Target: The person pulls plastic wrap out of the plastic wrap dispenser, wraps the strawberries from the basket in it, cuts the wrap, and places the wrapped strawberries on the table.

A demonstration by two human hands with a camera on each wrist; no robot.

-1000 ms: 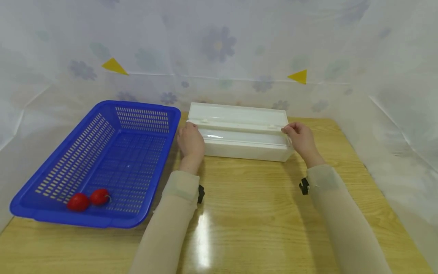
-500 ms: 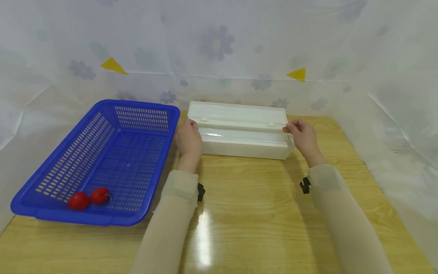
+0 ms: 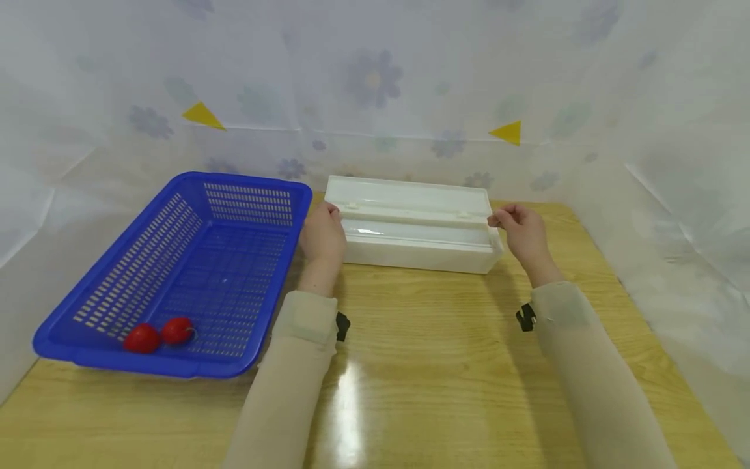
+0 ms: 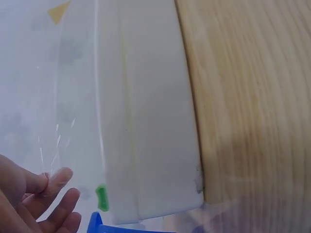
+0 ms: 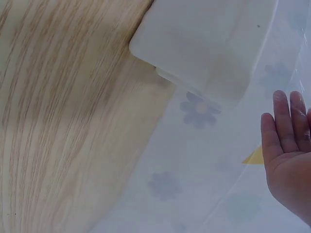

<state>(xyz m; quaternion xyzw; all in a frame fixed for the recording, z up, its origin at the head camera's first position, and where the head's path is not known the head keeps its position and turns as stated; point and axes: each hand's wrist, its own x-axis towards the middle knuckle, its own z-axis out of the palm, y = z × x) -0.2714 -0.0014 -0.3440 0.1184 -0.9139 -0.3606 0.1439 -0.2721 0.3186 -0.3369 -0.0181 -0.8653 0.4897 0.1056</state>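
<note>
A long white cling film dispenser (image 3: 416,257) lies on the table with its lid (image 3: 404,189) raised at the back. My left hand (image 3: 323,236) is at its left end, thumb and forefinger pinching the edge of clear cling film (image 4: 60,138), which shows as shiny creases in the left wrist view. At the other end, my right hand (image 3: 524,238) has thumb and forefinger together at the dispenser's right top corner. Its remaining fingers are extended in the right wrist view; there the thumb and pinch lie outside the picture. A small green tab (image 4: 101,197) sits on the dispenser's left end.
Left of the dispenser stands a blue plastic basket (image 3: 135,366), its right rim close beside my left hand. Two red round fruits (image 3: 142,338) lie in its near left corner. A flower-patterned sheet (image 3: 375,78) hangs behind the wooden table (image 3: 422,365).
Both hands have drawn slightly apart, the left one leftward and the right one rightward. The dispenser stays in place, and the head view has shifted a little.
</note>
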